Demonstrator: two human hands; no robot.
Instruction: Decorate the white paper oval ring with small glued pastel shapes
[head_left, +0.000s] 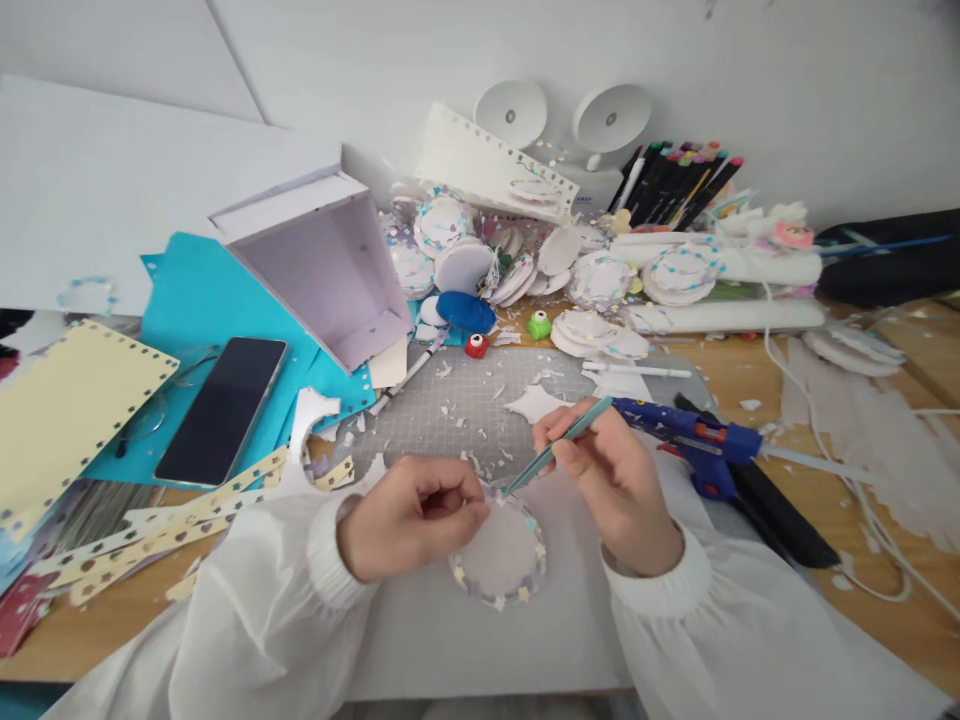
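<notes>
A round white paper disc [499, 555] lies on a white sheet [420, 655] in front of me, its rim dotted with small pastel star-shaped pieces. In my right hand [611, 480] is a pair of teal tweezers [559, 448], held like a pen, with the tips down at the disc's far edge. My left hand [420, 515] is at the disc's upper left, thumb and forefinger pinched together. Whatever may be between those fingers is too small to make out.
A blue glue gun [697, 445] lies right of my right hand, its cord beyond. Behind are a grey cutting mat [465, 400] with paper scraps, piled decorated discs [600, 280] and an open white box [330, 270]. A phone [221, 410] and punched paper strips [165, 540] are left.
</notes>
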